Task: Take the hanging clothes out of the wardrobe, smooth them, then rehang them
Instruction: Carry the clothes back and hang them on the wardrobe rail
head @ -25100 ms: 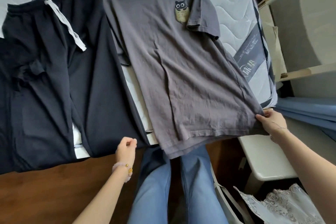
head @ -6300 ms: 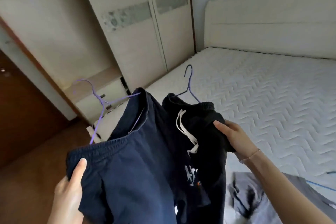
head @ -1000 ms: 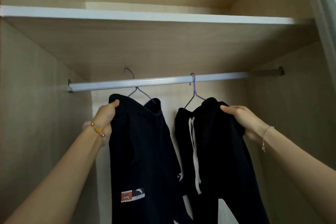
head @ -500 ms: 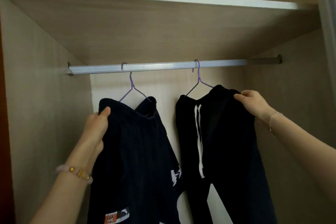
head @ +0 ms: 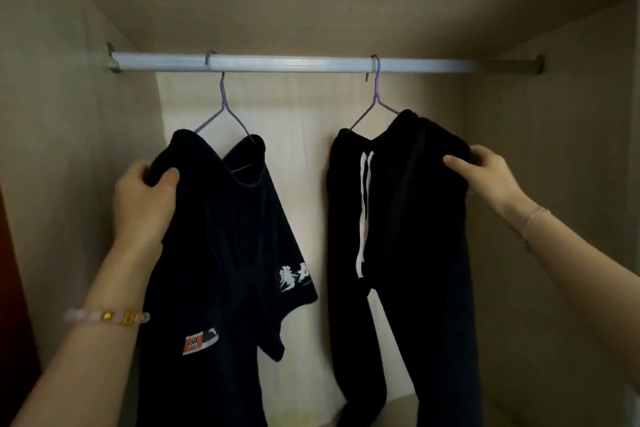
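Dark cloth in both grips: left hand (head: 145, 204) curled round left waist corner of navy shorts (head: 225, 253); right hand (head: 485, 173) pinching right waist edge of black trousers (head: 408, 236). Beyond, left hanger (head: 223, 104) and right hanger (head: 376, 94), purple, hooked over silver rail (head: 294, 65).

Both arms are held up and stretched forward, the forearms bare. The left hand (head: 145, 198) is seen from the back, and the top edge of a dark garment (head: 221, 253) is gripped between its curled fingers and thumb. The right hand (head: 485, 172) is held at about the same height, well apart from the left. A fold of the black trousers (head: 408, 218) is pinched between its thumb, laid on the front, and the fingers behind. A beaded bracelet (head: 107, 317) is worn on the left wrist and a thin chain (head: 535, 218) on the right.
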`<act>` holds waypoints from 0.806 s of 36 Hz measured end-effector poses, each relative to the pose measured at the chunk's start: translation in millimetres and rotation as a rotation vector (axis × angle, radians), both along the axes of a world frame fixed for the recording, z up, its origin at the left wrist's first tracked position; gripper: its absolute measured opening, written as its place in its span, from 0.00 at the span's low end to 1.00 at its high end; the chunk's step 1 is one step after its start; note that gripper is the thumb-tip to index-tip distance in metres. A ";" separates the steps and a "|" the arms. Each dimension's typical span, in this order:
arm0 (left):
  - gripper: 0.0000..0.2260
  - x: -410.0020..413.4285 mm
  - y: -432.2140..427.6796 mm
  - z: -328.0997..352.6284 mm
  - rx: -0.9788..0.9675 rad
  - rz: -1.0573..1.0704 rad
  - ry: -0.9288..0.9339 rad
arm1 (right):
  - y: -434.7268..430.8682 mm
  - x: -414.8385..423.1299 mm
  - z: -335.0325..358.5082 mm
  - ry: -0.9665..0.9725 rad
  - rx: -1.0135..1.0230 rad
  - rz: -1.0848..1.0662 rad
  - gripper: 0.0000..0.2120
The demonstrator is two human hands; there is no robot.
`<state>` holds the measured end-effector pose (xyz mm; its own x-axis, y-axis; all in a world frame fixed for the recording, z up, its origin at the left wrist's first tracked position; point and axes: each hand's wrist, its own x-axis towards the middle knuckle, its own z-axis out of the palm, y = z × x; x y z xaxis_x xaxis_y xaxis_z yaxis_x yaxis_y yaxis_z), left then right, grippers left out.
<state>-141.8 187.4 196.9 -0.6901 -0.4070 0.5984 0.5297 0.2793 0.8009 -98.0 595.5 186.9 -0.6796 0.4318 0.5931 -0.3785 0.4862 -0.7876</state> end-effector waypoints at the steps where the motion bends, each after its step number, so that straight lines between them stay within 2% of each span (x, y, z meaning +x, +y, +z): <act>1: 0.10 2.4 1.1 -9.4 -0.022 0.009 0.002 | 1.0 2.1 -9.5 -0.011 -0.017 0.027 0.13; 3: 0.17 8.6 5.9 -31.7 -0.026 0.001 -0.002 | 2.5 6.6 -30.8 -0.030 -0.038 0.053 0.15; 5: 0.20 15.6 9.7 -61.0 -0.032 -0.002 -0.042 | 2.4 10.9 -54.8 -0.038 -0.107 0.099 0.13; 10: 0.21 39.0 23.4 -158.3 -0.018 -0.045 -0.241 | 2.9 17.9 -135.2 -0.192 -0.284 0.227 0.12; 13: 0.18 55.4 31.6 -222.4 -0.044 -0.092 -0.436 | 0.1 29.0 -198.5 -0.354 -0.361 0.244 0.16; 17: 0.24 74.6 37.1 -306.2 -0.180 -0.114 -0.767 | -14.3 61.4 -277.3 -0.559 -0.425 0.200 0.11; 20: 0.19 93.7 35.3 -362.0 -0.214 -0.222 -0.913 | -27.3 91.4 -331.6 -0.669 -0.512 0.118 0.05; 23: 0.06 116.0 29.1 -414.6 -0.269 -0.384 -1.062 | -41.7 123.7 -381.1 -0.755 -0.573 0.015 0.05; 29: 0.09 172.9 20.8 -449.9 -0.193 -0.739 -1.226 | -97.1 201.4 -462.5 -0.874 -0.834 -0.078 0.04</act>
